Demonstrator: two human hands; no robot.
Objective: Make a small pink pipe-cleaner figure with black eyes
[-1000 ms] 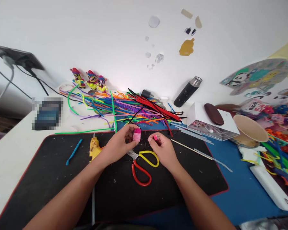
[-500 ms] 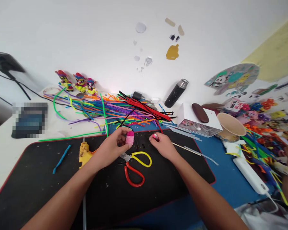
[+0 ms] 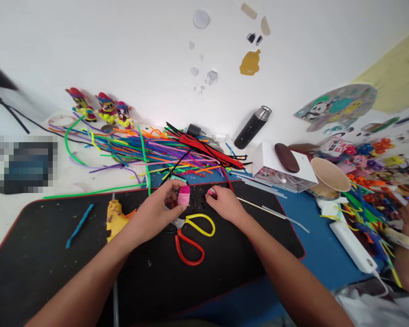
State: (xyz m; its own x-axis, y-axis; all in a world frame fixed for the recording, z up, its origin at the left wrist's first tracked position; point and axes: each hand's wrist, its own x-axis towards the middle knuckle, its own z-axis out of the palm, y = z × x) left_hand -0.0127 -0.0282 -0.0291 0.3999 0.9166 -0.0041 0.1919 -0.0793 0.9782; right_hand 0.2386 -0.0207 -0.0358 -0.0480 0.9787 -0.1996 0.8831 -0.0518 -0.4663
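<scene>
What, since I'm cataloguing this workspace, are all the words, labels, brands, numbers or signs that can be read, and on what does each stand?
None can be read with certainty.
White sign by the flowers: dark and reddish characters, too blurred.
White corded device: round mark, too small.
Dark device at left: pixelated.
Black vacuum flask: no lettering visible.
Pink piece in the left hand: no lettering visible.

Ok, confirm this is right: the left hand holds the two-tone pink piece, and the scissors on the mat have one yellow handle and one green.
No: the scissors have one yellow handle and one red handle, not green, as the head view shows. The left hand holds the two-tone pink piece.
</scene>
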